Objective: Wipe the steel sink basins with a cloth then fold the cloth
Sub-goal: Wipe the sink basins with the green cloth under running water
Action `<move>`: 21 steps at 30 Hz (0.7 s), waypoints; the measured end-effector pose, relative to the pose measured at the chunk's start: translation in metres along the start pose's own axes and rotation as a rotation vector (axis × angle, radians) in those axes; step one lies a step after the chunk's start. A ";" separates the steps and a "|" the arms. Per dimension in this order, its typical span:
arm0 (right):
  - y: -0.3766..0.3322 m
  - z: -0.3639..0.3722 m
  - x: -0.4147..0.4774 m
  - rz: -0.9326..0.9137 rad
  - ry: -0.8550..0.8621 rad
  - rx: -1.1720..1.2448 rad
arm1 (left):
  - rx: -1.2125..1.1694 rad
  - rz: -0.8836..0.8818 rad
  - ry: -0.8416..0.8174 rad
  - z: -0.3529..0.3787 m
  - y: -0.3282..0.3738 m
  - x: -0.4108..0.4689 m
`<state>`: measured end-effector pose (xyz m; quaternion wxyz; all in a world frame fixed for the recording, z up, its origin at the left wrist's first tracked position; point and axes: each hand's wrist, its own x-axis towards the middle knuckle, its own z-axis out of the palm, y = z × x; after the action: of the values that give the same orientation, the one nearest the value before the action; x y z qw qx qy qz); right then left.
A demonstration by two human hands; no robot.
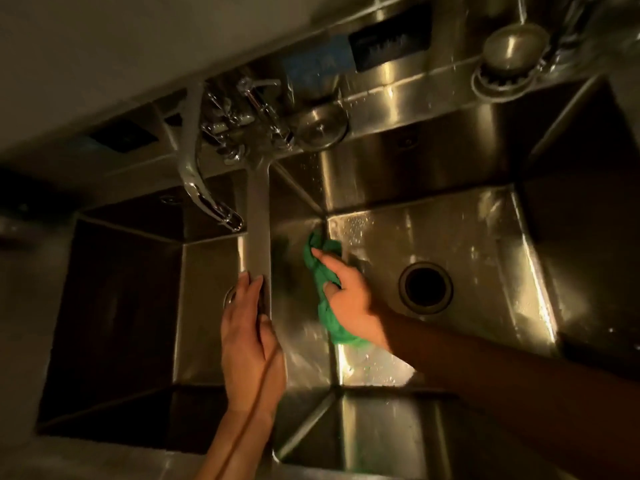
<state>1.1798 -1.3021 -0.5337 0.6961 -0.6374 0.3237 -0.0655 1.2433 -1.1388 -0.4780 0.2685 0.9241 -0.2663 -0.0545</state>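
A steel double sink fills the view, with a left basin (207, 306) and a larger right basin (450, 237). My right hand (349, 292) grips a bunched green cloth (325, 271) and presses it against the left wall of the right basin, near the far corner. My left hand (249, 334) lies flat along the narrow steel divider (258, 216) between the two basins, fingers together, holding nothing. Water drops show on the right basin's floor.
A round drain hole (425, 287) opens in the right basin's floor. A chrome faucet (207, 188) curves over the left basin from the back ledge. A steel drain stopper (509, 53), a round strainer lid (320, 124) and a blue sponge (311, 69) sit on the ledge.
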 end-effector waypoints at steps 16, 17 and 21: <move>-0.023 -0.097 0.113 -1.272 -0.431 -1.673 | 0.189 0.078 0.030 0.005 0.005 0.002; -0.024 -0.102 0.123 -1.322 -0.450 -1.732 | 0.216 0.092 0.028 0.005 0.005 0.002; -0.037 -0.115 0.164 -1.336 -0.446 -1.853 | 0.266 0.141 0.009 0.006 0.006 0.002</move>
<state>1.2581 -1.4884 -0.5570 -0.1681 -0.9434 -0.2824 -0.0441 1.2411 -1.1471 -0.4797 0.1481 0.9308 -0.3341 0.0046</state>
